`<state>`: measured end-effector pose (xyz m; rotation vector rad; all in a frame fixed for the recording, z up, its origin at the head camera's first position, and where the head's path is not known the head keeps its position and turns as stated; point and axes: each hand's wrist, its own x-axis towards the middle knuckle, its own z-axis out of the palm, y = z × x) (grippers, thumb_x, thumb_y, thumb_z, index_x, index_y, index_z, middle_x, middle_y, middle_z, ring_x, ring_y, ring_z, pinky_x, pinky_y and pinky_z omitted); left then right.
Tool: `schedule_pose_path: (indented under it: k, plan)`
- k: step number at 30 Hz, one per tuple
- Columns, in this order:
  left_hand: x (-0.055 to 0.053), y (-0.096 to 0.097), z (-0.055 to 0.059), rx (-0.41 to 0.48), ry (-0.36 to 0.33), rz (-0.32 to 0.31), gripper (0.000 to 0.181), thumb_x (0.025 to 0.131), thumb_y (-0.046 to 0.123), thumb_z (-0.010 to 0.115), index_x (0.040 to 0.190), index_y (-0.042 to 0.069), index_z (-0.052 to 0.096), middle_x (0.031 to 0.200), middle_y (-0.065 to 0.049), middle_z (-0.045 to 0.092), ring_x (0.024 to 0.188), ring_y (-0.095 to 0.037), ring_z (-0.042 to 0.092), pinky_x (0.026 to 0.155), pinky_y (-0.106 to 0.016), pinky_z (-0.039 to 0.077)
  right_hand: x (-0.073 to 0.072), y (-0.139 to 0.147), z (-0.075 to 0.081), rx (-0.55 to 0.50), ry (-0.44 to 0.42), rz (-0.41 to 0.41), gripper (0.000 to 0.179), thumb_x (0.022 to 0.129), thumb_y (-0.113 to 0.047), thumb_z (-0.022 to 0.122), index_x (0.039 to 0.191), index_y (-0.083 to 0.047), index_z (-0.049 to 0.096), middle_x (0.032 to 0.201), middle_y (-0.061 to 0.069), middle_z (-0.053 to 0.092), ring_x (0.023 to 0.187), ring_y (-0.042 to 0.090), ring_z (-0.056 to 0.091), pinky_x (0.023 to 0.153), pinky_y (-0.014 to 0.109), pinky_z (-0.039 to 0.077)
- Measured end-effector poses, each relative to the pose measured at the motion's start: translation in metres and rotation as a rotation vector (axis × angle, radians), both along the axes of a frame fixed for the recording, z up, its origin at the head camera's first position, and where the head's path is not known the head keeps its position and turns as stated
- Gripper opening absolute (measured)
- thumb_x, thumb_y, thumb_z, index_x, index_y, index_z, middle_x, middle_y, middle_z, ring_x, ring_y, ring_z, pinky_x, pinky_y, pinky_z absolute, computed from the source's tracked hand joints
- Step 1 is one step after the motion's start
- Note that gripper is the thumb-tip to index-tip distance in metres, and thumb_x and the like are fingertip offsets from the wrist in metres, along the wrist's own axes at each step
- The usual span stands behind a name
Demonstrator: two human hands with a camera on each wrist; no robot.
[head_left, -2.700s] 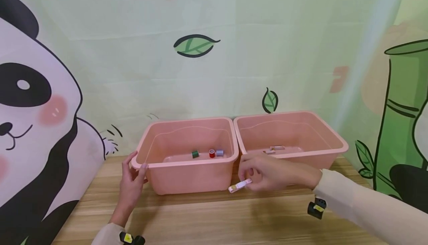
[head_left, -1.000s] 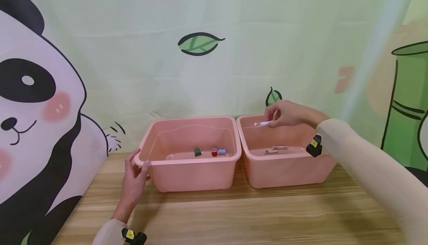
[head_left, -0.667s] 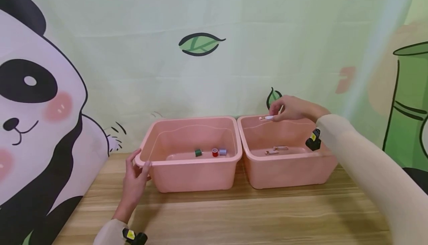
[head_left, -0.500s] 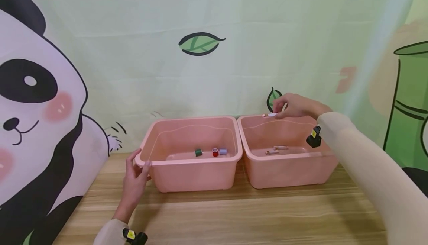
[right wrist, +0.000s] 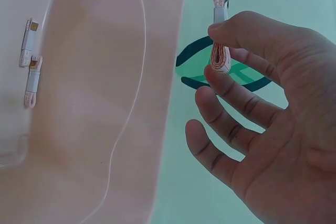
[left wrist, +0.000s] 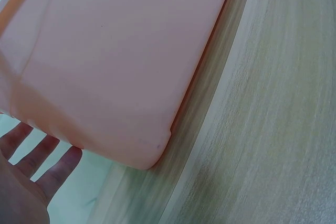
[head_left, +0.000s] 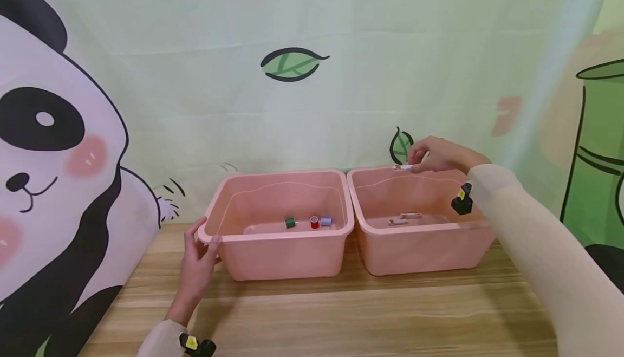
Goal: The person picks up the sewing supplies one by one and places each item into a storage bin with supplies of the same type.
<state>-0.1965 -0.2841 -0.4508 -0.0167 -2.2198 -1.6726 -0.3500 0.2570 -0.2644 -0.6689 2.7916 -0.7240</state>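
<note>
My right hand point(head_left: 439, 154) pinches a folded tape measure point(right wrist: 221, 30) between thumb and fingertips, high over the back of the right pink bin point(head_left: 419, 251). The tape is pinkish white with a pale band round its middle. Two similar folded tape measures point(right wrist: 29, 43) lie on that bin's floor. My left hand point(head_left: 195, 265) holds the front left corner of the left pink bin point(head_left: 283, 259), thumb at the front rim and fingers along the side. Inside that bin lie a green thread spool point(head_left: 290, 222), a red spool point(head_left: 314, 222) and a pale blue spool point(head_left: 326, 221).
The two bins stand side by side on a wooden table point(head_left: 312, 313), rims close together. Behind them hangs a pale green backdrop point(head_left: 205, 75) printed with a panda, leaves and bamboo. A small black camera sits on each wrist.
My right hand has risen from in front of the bins to above the right bin, carrying the tape measure, then drifted slightly right and back. My left hand stays at its corner.
</note>
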Motion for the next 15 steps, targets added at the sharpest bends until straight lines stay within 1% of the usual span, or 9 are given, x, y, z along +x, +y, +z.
schedule_pose_path:
  k: [5,9,15]
  plan:
    - [0.000,0.000,0.001,-0.006,-0.004,-0.002,0.059,0.108,0.031,0.053,0.159,0.031,0.022,0.163,-0.017,0.035,0.132,-0.040,0.053,0.086,-0.037,0.061,-0.002,0.000,-0.003,0.002,-0.016,-0.014,0.009,0.096,-0.014,0.072,0.102,-0.008,0.068,0.107,0.013,0.064,0.103,0.033,0.055,0.084,0.040,0.055]
    - [0.001,0.000,0.001,-0.009,-0.010,-0.002,0.060,0.108,0.033,0.053,0.159,0.032,0.022,0.163,-0.016,0.034,0.133,-0.040,0.053,0.087,-0.039,0.060,-0.004,0.000,-0.007,0.019,-0.007,-0.018,0.010,0.096,-0.015,0.073,0.103,-0.009,0.069,0.107,0.014,0.064,0.103,0.033,0.056,0.085,0.040,0.055]
    - [0.002,0.000,0.001,-0.006,-0.009,0.001,0.060,0.108,0.033,0.053,0.159,0.031,0.022,0.163,-0.015,0.035,0.132,-0.038,0.053,0.086,-0.036,0.061,-0.005,0.000,-0.011,0.032,-0.008,-0.033,0.011,0.096,-0.015,0.073,0.103,-0.009,0.069,0.108,0.014,0.064,0.101,0.033,0.056,0.083,0.040,0.055]
